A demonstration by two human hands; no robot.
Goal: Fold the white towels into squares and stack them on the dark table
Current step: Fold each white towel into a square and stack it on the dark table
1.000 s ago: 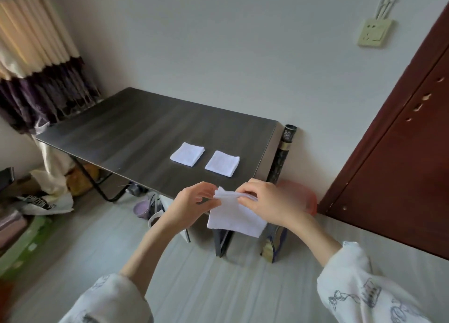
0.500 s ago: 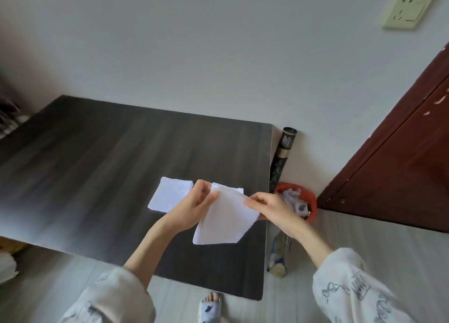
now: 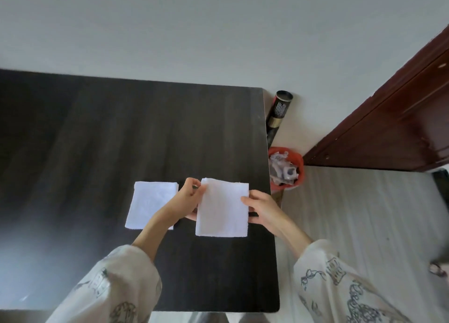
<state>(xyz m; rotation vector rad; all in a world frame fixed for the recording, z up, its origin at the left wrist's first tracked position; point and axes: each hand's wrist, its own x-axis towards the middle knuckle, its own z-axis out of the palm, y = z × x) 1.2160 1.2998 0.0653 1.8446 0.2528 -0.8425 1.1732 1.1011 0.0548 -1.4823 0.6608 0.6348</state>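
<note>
- Two white towels show in the head view, both over the dark counter (image 3: 121, 140), which serves as the landmark here.
- The folded towel in hand (image 3: 222, 209) sits near the counter's right edge, toward its near half; whether it lies flat on the surface or is held just above it cannot be told.
- The left hand (image 3: 188, 197) meets that towel at its upper left corner, its fingers (image 3: 194, 184) curled and pinching the cloth's edge.
- The right hand (image 3: 262, 207) holds the towel's right edge, thumb on top of the cloth and the other fingers tucked beneath it, right at the counter's right edge.
- The second folded towel (image 3: 150, 202) lies flat on the counter just left of the held one, apart from it by a narrow dark gap; the left forearm crosses its lower right corner.
- Both arms wear pale printed sleeves (image 3: 340, 286), reaching in from the counter's near side.
- Beyond the counter's right edge, an orange bin (image 3: 300, 162) holding crumpled scraps stands on the floor, touching or nearly touching that edge.
- A dark tube (image 3: 279, 111) leans against the wall by the counter's far right corner.
- A reddish brown door (image 3: 401, 118) stands well to the right of the counter.
</note>
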